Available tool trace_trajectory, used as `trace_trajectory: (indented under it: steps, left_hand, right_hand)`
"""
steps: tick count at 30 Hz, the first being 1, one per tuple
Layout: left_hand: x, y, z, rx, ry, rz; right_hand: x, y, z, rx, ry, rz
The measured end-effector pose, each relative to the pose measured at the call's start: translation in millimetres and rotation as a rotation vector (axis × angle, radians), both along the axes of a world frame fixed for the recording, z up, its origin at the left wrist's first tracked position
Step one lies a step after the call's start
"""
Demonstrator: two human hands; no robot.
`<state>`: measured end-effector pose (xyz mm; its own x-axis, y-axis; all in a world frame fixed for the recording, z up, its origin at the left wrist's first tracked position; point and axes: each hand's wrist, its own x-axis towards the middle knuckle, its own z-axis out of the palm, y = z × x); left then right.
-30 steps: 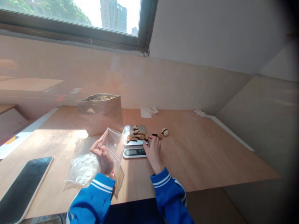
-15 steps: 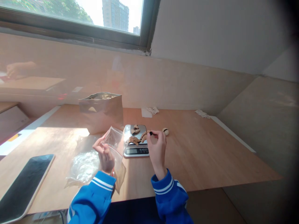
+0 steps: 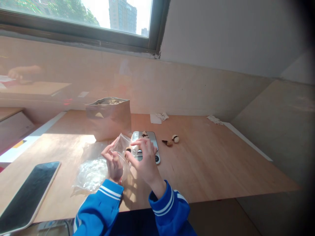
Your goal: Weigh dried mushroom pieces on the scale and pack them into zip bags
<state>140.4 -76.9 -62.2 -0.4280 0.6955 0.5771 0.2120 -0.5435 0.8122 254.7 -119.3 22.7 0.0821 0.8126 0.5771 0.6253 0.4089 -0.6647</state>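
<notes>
My left hand (image 3: 113,163) is closed on a clear plastic bag (image 3: 122,143), keeping its mouth spread apart. My right hand (image 3: 145,160) is at the bag's mouth with thumb and fingers apart. Between it and the bag shows a small tan and dark dried piece (image 3: 128,150), at or inside the opening; which one I cannot tell. Behind my right hand is a small kitchen scale (image 3: 153,139), partly covered. A few tan dried pieces (image 3: 144,134) lie at the back of its plate. Beside the scale lie a dark-tipped piece (image 3: 167,143) and a round cream piece with a dark slit (image 3: 175,138).
A foil-lined stand-up pouch (image 3: 109,118) stands open behind the bag. More clear plastic bags (image 3: 91,173) lie left of my hands, and a phone (image 3: 29,193) farther left. Crumpled tissue (image 3: 161,117) lies by the wall, another tissue (image 3: 215,120) to the right.
My right hand has moved left from the scale to the bag's mouth, and its pinched fingers have parted. The dark-tipped piece beside the scale now shows. My left hand keeps its hold.
</notes>
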Motion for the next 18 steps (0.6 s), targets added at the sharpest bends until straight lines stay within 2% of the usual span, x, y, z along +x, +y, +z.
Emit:
trace_trajectory:
  steps: [6, 10, 13, 18]
  left_hand:
    - [2, -5, 9.5, 0.012, 0.003, 0.000]
    - [2, -5, 11.9, 0.018, 0.007, 0.015]
    - [2, -7, 14.4, -0.006, 0.012, 0.020]
    - [2, -9, 17.6, -0.043, 0.010, 0.002]
  right_hand:
    - [23, 3, -14.6, -0.040, 0.071, -0.059]
    - [35, 13, -40.3, -0.165, -0.098, -0.166]
    - [40, 17, -58.9, -0.252, -0.217, -0.185]
    - [41, 20, -70.5, -0.273, -0.242, -0.211]
